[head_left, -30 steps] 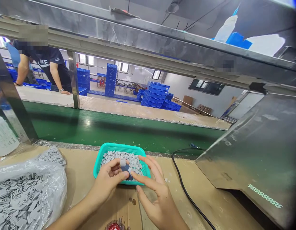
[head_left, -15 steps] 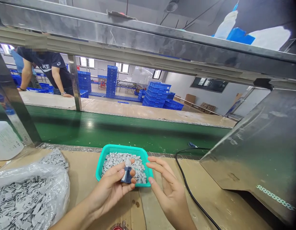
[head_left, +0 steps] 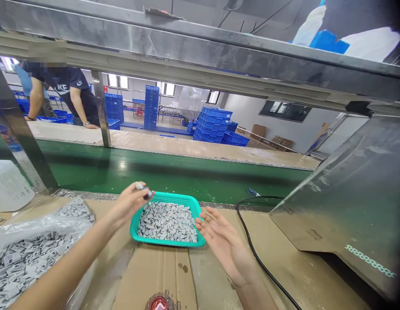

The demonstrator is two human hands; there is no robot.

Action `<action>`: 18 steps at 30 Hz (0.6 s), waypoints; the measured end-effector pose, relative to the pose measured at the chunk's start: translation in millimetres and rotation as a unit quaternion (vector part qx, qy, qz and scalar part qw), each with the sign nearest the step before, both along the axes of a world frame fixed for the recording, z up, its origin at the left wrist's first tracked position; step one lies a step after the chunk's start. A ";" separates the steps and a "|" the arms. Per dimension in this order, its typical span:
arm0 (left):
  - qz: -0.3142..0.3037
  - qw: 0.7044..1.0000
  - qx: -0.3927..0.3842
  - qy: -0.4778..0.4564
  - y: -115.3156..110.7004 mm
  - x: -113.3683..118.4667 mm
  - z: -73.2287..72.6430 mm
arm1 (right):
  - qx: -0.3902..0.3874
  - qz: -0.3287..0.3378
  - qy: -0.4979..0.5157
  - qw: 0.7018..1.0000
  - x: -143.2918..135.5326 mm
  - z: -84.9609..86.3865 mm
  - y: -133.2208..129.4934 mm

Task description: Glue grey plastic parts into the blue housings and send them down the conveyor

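Above the far left corner of a turquoise plastic basket (head_left: 200, 241), my left hand (head_left: 130, 200) grips a small dark blue and light grey plastic part (head_left: 145, 190) between thumb and fingers. Loose small grey plastic pieces (head_left: 167, 221) fill the basket. My right hand (head_left: 221, 234) is beside the basket's right rim, palm turned toward it, with fingers stretched out and nothing in them. A clear plastic bag (head_left: 90, 234) of similar grey pieces (head_left: 28, 262) lies under and to the left of my left forearm.
A round red item (head_left: 158, 303) sits on cardboard (head_left: 148, 275) at the front. A black cable (head_left: 251, 245) curves along the right, near a metal panel (head_left: 342, 193). Beyond the bench runs a green belt (head_left: 187, 176). A person (head_left: 66, 92) leans over the far side.
My left hand has moved up and to the left with the plastic part, away from my right hand. My right hand has stayed near the basket's right rim.
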State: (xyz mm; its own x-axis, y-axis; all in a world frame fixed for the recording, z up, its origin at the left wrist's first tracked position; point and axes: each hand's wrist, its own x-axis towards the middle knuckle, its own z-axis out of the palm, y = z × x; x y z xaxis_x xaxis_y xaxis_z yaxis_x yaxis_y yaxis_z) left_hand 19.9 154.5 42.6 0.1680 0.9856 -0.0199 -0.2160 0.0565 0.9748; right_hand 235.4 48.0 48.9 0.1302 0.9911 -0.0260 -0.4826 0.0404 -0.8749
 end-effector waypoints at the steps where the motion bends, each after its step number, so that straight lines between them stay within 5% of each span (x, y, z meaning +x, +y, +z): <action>1: 0.021 0.999 0.004 0.034 16.4 -8.4 -3.3 | -0.018 0.011 0.055 0.998 2.6 -0.1 0.6; 4: 0.072 0.986 0.004 0.150 60.9 -30.9 -16.9 | -0.034 0.025 0.153 0.987 7.4 1.4 -0.5; 9: 0.132 0.929 0.023 0.345 106.9 -46.7 -37.4 | 0.005 0.019 0.172 0.985 5.6 7.6 -6.0; 14: 0.113 0.885 0.025 0.452 121.9 -43.0 -49.2 | 0.005 0.012 0.187 0.982 4.5 10.8 -6.9; 18: 0.087 0.869 0.033 0.486 111.5 -41.9 -52.9 | 0.015 0.014 0.149 0.989 6.6 6.6 -5.6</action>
State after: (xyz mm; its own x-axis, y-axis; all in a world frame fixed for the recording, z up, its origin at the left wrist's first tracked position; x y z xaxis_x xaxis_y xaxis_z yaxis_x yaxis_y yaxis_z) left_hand -22.0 266.1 -10.2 -0.0484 0.9988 -0.0117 0.7117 0.0427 0.7012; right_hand 242.0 42.4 55.5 0.0937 0.9951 -0.0304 -0.7198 0.0466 -0.6926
